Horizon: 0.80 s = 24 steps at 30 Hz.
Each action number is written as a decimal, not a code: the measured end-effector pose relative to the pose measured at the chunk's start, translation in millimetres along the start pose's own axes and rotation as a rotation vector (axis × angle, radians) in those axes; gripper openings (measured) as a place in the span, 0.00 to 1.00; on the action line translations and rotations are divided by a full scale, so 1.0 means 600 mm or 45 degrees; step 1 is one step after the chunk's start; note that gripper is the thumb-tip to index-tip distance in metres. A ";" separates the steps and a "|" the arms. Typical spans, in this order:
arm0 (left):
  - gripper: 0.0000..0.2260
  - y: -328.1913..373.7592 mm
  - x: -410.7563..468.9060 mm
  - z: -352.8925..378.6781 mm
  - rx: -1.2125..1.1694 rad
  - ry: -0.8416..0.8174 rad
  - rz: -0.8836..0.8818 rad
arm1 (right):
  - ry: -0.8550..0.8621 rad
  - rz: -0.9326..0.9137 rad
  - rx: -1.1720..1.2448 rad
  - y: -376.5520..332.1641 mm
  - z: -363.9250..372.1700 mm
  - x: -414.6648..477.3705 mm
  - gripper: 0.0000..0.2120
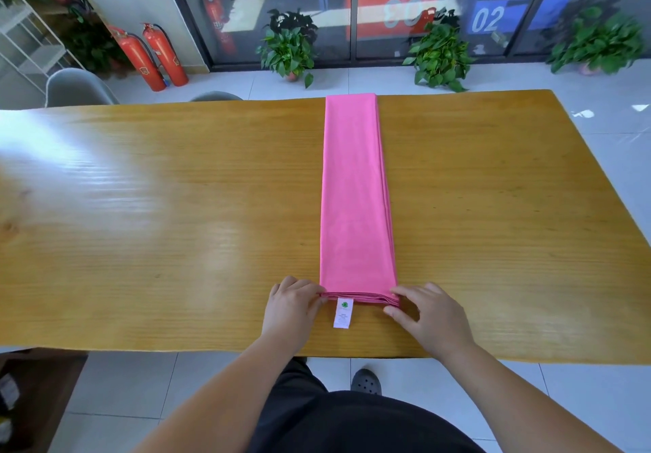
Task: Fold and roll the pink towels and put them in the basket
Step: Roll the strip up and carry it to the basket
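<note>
A pink towel [355, 192], folded into a long narrow strip, lies flat on the wooden table [158, 223], running from the near edge toward the far edge. A white label [343, 313] sticks out from its near end. My left hand [290, 308] pinches the near left corner of the strip. My right hand [428, 315] pinches the near right corner, thumb under and fingers over the layered edge. No basket is in view.
Beyond the table's far edge stand two grey chairs [75, 88], potted plants [290, 47] and red fire extinguishers [151, 54] by a glass wall. A dark wooden piece of furniture [31, 392] sits at the lower left on the tiled floor.
</note>
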<state>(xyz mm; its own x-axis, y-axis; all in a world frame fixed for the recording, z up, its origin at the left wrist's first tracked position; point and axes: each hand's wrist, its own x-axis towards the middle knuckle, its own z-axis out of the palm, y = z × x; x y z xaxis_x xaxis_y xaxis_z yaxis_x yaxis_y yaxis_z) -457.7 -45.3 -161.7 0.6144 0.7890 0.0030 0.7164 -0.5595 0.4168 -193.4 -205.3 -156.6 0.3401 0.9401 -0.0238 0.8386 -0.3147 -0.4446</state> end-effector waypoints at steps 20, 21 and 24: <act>0.07 0.024 0.029 0.000 -0.065 0.010 -0.303 | 0.167 0.044 -0.100 -0.015 0.018 0.044 0.09; 0.08 0.021 0.030 0.000 -0.007 0.022 -0.158 | 0.197 -0.083 -0.174 -0.010 0.023 0.044 0.08; 0.07 0.003 0.028 0.011 0.182 0.055 0.331 | 0.254 -0.411 -0.343 -0.002 0.042 0.039 0.13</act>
<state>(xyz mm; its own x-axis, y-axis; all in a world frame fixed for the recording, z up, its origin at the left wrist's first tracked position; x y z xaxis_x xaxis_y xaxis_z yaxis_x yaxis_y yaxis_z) -444.2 -34.9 -166.7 0.7708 0.6231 0.1328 0.5784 -0.7717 0.2645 -196.9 -179.4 -179.5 0.0964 0.9603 0.2618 0.9867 -0.0577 -0.1517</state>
